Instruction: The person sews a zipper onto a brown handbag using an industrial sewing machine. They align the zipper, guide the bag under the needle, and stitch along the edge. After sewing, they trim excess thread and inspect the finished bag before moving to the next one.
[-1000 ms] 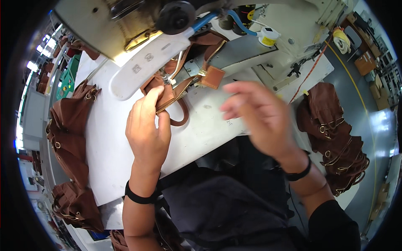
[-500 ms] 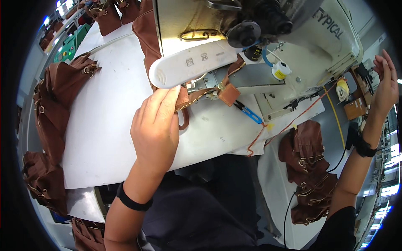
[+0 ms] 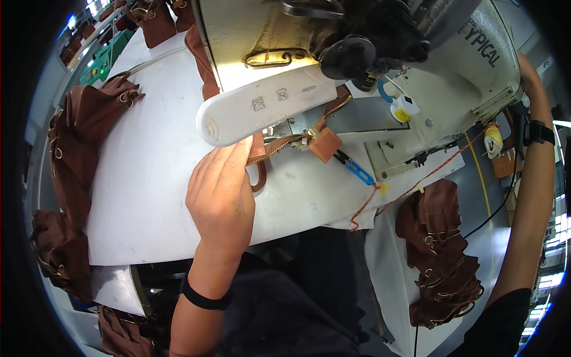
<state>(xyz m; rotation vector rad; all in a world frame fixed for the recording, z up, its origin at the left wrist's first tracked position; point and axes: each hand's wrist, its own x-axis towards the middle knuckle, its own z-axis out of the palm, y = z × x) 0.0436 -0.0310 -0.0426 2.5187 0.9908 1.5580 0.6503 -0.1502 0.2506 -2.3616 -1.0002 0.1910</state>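
My left hand has its fingers together at the edge of a brown leather piece, fingertips partly behind the white cover. A brass-toothed zipper runs right from there across the sewing machine's metal plate, with a square leather tab at its bend. A brown leather loop hangs beside my fingers. My right hand is up at the far right end of the sewing machine; its fingers are hidden behind the machine body.
Blue-handled thread snips lie on the white table, near an orange cord. A small white bottle stands on the machine bed. Brown leather bags line the table's left edge; more bags are piled at lower right.
My right hand has moved up and left from open air to the machine's right end. My left hand stays at the leather piece. The view has shifted slightly.
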